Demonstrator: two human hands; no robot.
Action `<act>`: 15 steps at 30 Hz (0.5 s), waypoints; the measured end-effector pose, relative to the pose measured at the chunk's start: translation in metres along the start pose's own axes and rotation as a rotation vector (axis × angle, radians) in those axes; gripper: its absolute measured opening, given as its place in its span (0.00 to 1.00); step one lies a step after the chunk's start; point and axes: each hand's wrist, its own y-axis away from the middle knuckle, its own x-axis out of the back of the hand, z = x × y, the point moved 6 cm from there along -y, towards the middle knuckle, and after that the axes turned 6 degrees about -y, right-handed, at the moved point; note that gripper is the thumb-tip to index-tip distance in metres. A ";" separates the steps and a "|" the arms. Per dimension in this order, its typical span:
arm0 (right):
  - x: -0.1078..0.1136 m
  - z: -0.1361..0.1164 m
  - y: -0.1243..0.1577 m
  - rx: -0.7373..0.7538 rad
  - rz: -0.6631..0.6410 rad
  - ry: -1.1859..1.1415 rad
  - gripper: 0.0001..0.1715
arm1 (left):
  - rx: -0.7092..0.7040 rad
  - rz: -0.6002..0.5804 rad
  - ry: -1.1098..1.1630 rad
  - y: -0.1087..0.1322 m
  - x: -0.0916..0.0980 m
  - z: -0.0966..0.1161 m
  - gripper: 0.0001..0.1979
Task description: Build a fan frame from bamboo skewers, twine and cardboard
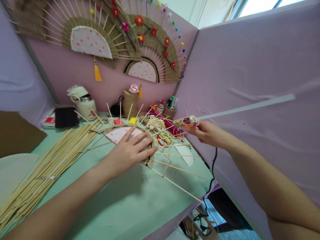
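Bamboo sticks (50, 160) lie spread across the green table (120, 206). White jug (83, 101) at the back, twine spool (130, 101) right of it, flowered fan (152, 50) on the pink wall.

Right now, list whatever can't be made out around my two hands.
All in the head view:
Fan: the left hand covers its right half.
Colourful piece in the right hand: too small and blurred to identify; the fingers hide its near end.
Skewers: the bundle is cut off by the lower left edge.
Cable: drops past the table edge; its end is lost in the clutter below.
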 end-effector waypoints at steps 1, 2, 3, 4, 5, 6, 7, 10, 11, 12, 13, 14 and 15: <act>0.005 0.007 0.004 -0.022 0.039 -0.021 0.27 | 0.011 0.002 0.005 0.001 0.000 -0.003 0.20; 0.009 0.017 0.009 -0.052 0.081 -0.044 0.28 | 0.025 0.004 0.008 0.003 0.000 -0.007 0.21; 0.013 0.028 0.014 -0.090 0.126 -0.066 0.29 | 0.040 0.002 0.009 0.004 0.000 -0.011 0.22; 0.015 0.041 0.019 -0.130 0.173 -0.084 0.30 | 0.057 -0.005 0.009 0.005 0.001 -0.015 0.23; 0.016 0.055 0.024 -0.173 0.214 -0.094 0.30 | 0.076 -0.021 0.008 0.007 0.002 -0.020 0.24; 0.014 0.070 0.029 -0.216 0.251 -0.096 0.30 | 0.094 -0.041 0.006 0.008 0.003 -0.025 0.25; 0.009 0.084 0.034 -0.251 0.278 -0.085 0.29 | 0.114 -0.056 0.004 0.009 0.004 -0.029 0.26; -0.026 0.122 0.043 -0.293 0.248 -0.018 0.24 | 0.154 -0.072 -0.004 0.011 0.010 -0.039 0.29; -0.043 0.131 0.045 -0.263 0.211 -0.011 0.22 | 0.159 -0.071 -0.003 0.012 0.012 -0.041 0.29; -0.060 0.139 0.046 -0.253 0.181 0.011 0.21 | 0.161 -0.067 -0.001 0.011 0.013 -0.042 0.30; -0.076 0.146 0.048 -0.275 0.169 0.060 0.20 | 0.160 -0.066 0.003 0.011 0.014 -0.042 0.30; -0.090 0.153 0.049 -0.309 0.154 0.100 0.20 | 0.159 -0.065 0.004 0.011 0.014 -0.041 0.31; -0.102 0.158 0.050 -0.340 0.151 0.128 0.21 | 0.155 -0.066 0.004 0.010 0.014 -0.040 0.31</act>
